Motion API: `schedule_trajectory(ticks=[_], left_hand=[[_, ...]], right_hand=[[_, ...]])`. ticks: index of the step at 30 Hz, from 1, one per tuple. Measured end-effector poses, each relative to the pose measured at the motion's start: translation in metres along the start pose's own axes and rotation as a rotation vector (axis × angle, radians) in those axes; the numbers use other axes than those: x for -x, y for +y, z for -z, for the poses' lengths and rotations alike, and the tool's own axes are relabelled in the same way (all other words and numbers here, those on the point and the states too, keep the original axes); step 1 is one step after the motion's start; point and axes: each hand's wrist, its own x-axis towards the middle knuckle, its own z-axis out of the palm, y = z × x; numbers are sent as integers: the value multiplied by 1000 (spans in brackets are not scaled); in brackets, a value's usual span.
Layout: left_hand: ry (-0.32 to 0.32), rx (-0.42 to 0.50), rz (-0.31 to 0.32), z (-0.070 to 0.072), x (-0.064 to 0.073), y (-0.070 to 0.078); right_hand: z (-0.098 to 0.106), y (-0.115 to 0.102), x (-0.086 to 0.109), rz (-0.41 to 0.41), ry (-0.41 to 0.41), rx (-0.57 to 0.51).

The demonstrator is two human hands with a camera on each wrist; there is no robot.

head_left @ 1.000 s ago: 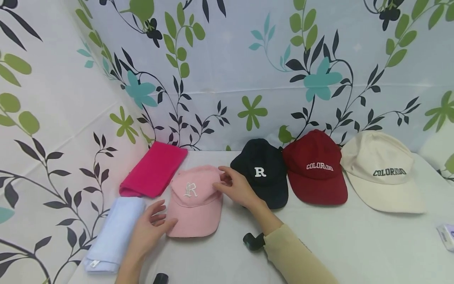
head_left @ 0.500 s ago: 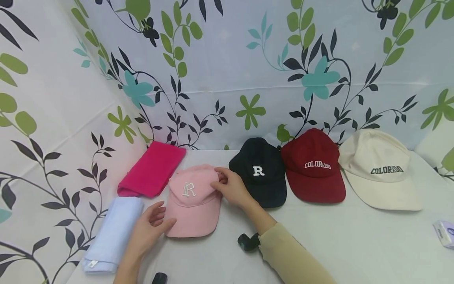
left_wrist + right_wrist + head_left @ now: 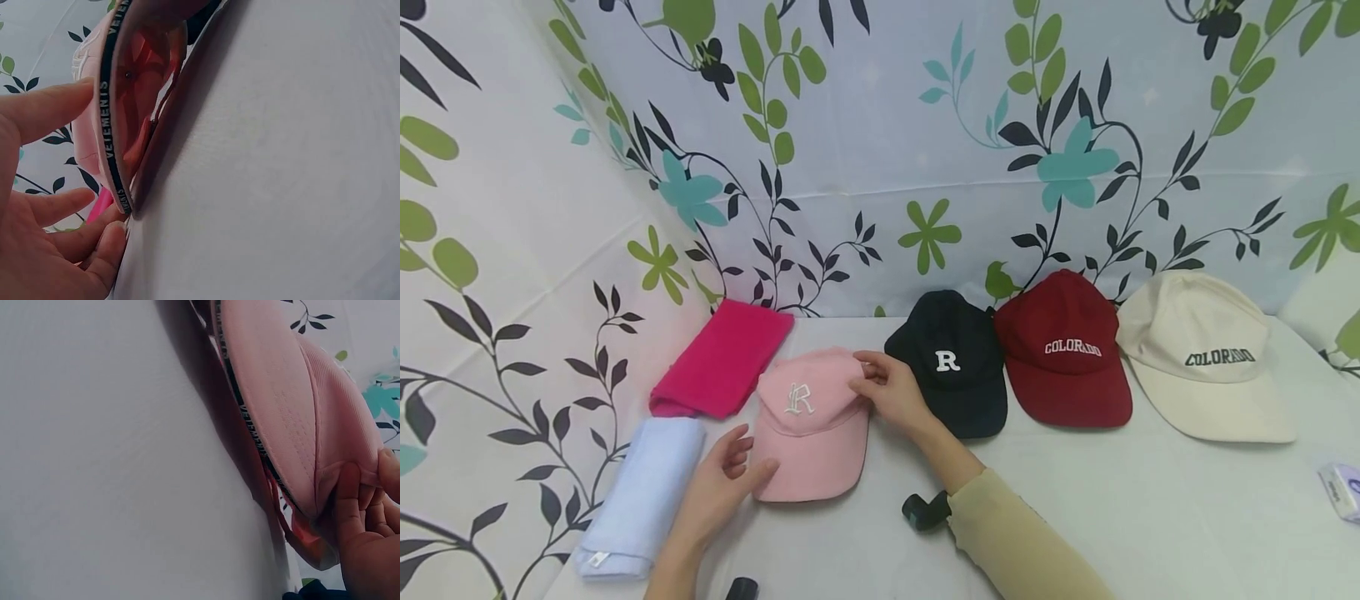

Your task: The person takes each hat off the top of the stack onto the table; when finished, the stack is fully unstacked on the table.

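A pink baseball cap with a white embroidered R sits on the white table, brim toward me. My right hand pinches the fabric on the right side of its crown; the right wrist view shows the fingers bunching the pink cloth. At the brim's left edge is my left hand, its thumb touching the brim and the other fingers loosely bent beside it. From the left wrist, a black lettered tape runs along the brim edge, and the cap's hollow inside faces the camera.
Right of the pink cap stand a black cap, a dark red cap and a cream cap. On the left lie a folded hot-pink cloth and a folded light-blue cloth. A small pale package sits far right.
The whole head view has shifted slightly. Both hands stay at the pink cap, with only a tiny movement of the right fingers on the crown.
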Motion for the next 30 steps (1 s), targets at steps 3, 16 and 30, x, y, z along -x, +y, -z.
schedule_trajectory(ticks=[3,16,30], left_hand=[[5,16,-18,-1,0,-1],[6,154,-22,-1,-1,2],[30,230,-59,-3,0,4]], right_hand=[[0,-2,1,6,13,-6],[4,-10,0,28,23,8],[15,-22,-3,-19,4,84]])
